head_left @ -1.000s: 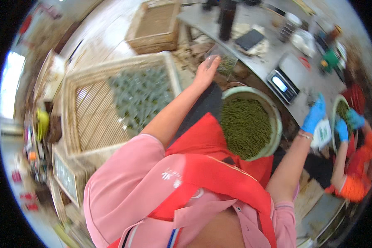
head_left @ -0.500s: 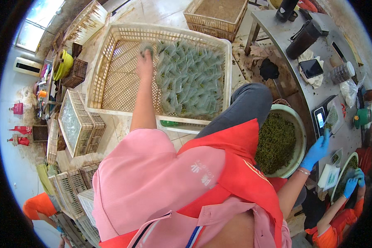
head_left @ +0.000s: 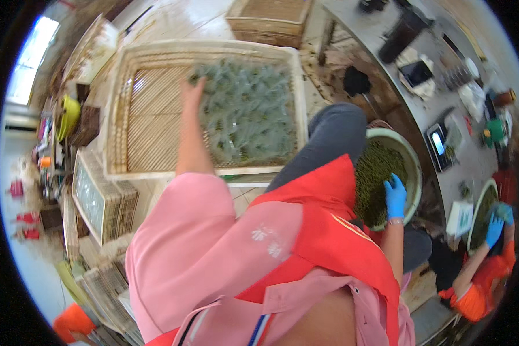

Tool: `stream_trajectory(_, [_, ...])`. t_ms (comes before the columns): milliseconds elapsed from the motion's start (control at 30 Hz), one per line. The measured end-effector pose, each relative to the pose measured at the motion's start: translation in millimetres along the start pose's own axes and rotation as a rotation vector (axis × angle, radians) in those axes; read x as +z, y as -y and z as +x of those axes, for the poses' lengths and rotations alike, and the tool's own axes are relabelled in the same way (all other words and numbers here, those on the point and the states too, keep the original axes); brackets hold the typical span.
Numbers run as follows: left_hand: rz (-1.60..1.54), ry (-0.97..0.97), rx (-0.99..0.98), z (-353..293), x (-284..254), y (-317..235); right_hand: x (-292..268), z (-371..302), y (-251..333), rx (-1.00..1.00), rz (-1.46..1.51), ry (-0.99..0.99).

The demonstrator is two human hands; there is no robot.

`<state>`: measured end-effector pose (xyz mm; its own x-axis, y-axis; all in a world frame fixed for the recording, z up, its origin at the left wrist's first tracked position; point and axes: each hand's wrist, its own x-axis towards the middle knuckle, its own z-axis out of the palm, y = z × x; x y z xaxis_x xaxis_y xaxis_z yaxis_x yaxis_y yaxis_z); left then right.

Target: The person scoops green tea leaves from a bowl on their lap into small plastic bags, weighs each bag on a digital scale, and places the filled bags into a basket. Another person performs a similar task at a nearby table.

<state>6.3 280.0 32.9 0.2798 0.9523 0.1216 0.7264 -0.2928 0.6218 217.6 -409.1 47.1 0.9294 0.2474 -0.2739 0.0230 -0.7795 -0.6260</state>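
Note:
My bare left hand [head_left: 191, 91] reaches into a large cream plastic crate [head_left: 114, 115], its fingers closed on a small clear bag [head_left: 196, 75] with green bits in it. That bag is at the left edge of several rows of similar bags [head_left: 248, 109], which fill the crate's right part; blur hides the exact grip. My right hand [head_left: 395, 196], in a blue glove, hovers over a pale green tub [head_left: 416, 190] of small green plant bits [head_left: 378, 173]. Its fingers are apart and nothing shows in them.
Right of the tub, a metal table [head_left: 409, 109] carries a lit scale [head_left: 438, 147], a black bottle [head_left: 405, 37] and a phone [head_left: 416, 73]. A co-worker's gloved hands [head_left: 495, 228] are at another bowl [head_left: 473, 230], lower right. Crates [head_left: 101, 196] stand at left, another [head_left: 268, 23] beyond.
My right hand has moved from beside the scale down to over the tub. The left hand has brought its bag against the row of bags. The whole view has shifted slightly.

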Motion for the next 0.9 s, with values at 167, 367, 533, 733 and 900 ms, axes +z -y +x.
stream_trajectory(167, [-0.044,-0.091,0.411,-82.5,-5.8,-117.1,27.3,-7.8,-5.7,0.023,-0.1,0.007])
stream_trajectory(367, [-0.481,0.406,1.028,-240.5,43.8,-277.0,29.3,-11.3,-11.9,0.116,0.162,0.015])
stream_trajectory(533, [-0.39,1.141,1.274,-370.6,76.5,-337.0,-3.1,-22.3,5.6,-0.074,0.398,-0.153])
stream_trajectory(733, [-0.169,1.143,1.223,-415.1,116.7,-330.7,-59.6,-18.9,30.9,-0.196,0.17,-0.412])
stream_trajectory(900, [-0.313,1.134,1.129,-408.8,113.5,-328.8,-108.9,40.4,54.5,-0.072,-0.08,-0.566])
